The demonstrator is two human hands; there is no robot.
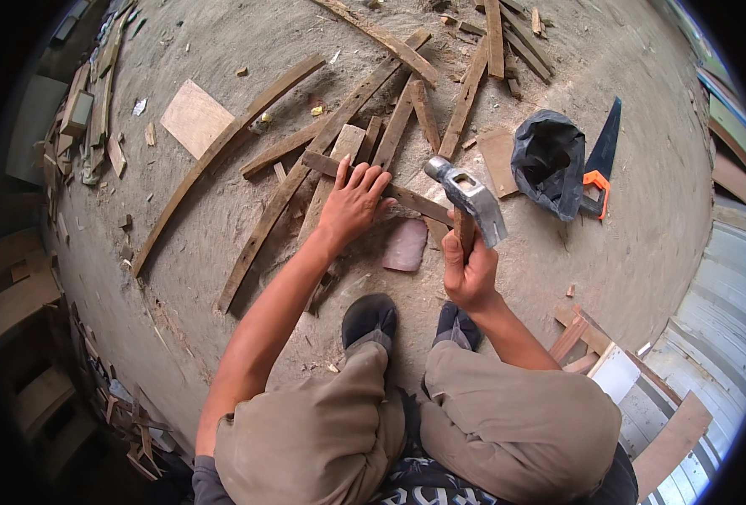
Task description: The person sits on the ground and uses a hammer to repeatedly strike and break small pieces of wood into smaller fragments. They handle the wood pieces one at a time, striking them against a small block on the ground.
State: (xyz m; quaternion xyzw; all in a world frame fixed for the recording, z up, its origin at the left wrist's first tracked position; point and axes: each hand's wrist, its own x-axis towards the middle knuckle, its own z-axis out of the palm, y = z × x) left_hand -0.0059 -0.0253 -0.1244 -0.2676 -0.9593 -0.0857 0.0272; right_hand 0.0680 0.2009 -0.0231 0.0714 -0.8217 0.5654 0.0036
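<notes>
Grey, dusty bare ground [634,269] fills most of this view, looking down past the bent knees of a person in brown trousers [520,412]. At the right edge lies ribbed metal sheeting [718,311]. Across the upper middle, weathered wooden battens are strewn at many angles, overlapping as if dropped loosely rather than stacked; the longest include a curved-looking batten [224,143] at left and a straight one [265,227] slanting toward the left foot. To the right, a black plastic bag [529,160] stands with its mouth gaping upward, perhaps so things can be dropped in. Just beside it lies a handsaw [605,145] with an orange-edged handle, apparently set aside within reach. A square plywood offcut [196,118] lies at upper left.

Centrally, ahead of the feet, a short wooden strip [419,203] lies crosswise over other battens, which seem to prop it up. The left hand [356,198] is on it, fingers slightly spread and bent over the far edge, thumb on the near side, likely to steady it. The right hand [471,273] is wrapped around the wooden handle of a claw hammer [482,206]. Its steel head hides the strip's right end; whether they touch, I cannot tell. Smallest, a pinkish flat slab [405,245] lies below the strip.
</notes>
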